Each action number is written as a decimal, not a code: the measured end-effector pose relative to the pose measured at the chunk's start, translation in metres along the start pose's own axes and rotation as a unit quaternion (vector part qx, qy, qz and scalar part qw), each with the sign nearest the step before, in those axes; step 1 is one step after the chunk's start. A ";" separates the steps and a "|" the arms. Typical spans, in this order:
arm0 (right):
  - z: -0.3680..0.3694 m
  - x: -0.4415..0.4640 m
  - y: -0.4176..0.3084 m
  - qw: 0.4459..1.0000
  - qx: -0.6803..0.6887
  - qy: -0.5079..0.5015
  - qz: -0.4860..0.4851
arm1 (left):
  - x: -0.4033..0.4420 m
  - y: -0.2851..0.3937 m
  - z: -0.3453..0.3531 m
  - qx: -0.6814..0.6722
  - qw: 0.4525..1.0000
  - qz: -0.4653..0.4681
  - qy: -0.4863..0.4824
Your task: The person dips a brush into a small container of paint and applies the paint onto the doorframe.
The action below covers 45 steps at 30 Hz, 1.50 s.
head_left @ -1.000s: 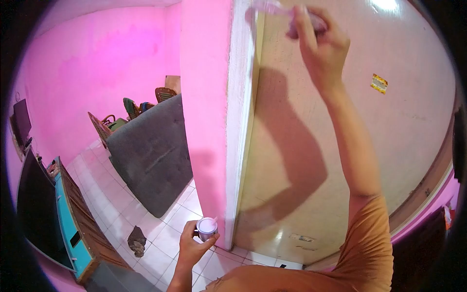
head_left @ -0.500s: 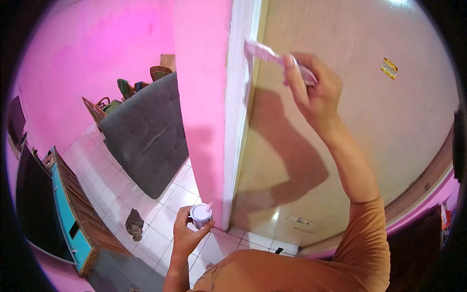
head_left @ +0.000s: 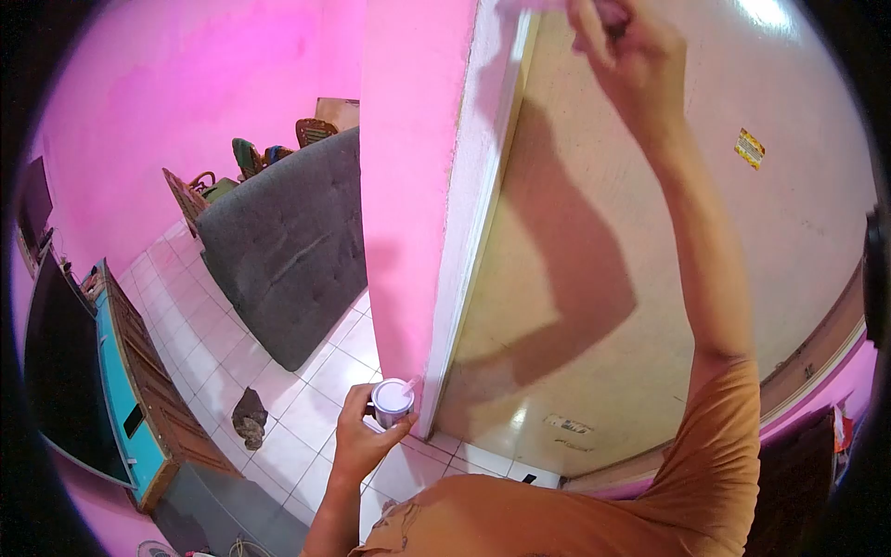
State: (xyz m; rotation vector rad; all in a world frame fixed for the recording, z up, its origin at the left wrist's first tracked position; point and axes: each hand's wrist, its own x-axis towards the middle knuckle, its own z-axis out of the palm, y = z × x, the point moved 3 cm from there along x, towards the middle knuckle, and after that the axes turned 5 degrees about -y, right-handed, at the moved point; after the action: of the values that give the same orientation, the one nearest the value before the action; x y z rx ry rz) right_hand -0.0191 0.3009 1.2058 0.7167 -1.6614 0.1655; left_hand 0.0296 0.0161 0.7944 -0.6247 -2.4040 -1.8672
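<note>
The brush was at the top edge of the view, blurred, across the white frame; whether it touched could not be told; the right hand gripped its handle with curled fingers; lower down, the left hand had fingers and thumb closed around the can, its pale contents showing; the door stood right of the frame, the pink wall left, the grey mattress beyond.

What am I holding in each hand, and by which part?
Left hand: a cup, around its side below the rim. Right hand: what looks like a brush, by its handle.
</note>
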 end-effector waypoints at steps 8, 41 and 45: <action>0.009 -0.024 -0.017 0.984 -0.133 -0.043 -0.109 | -0.002 -0.002 0.000 -0.021 1.000 0.011 0.006; 0.026 -0.093 -0.050 0.982 0.001 -0.181 0.054 | 0.004 -0.005 -0.013 0.000 1.000 -0.001 -0.006; 0.006 -0.020 -0.006 0.989 -0.093 -0.104 0.054 | 0.006 -0.005 -0.013 0.002 1.000 0.000 -0.018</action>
State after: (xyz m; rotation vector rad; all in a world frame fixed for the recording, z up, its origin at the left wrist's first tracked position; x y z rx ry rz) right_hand -0.0202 0.3007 1.1843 0.5172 -1.8884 0.0106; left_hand 0.0193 0.0044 0.7947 -0.6631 -2.4295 -1.8668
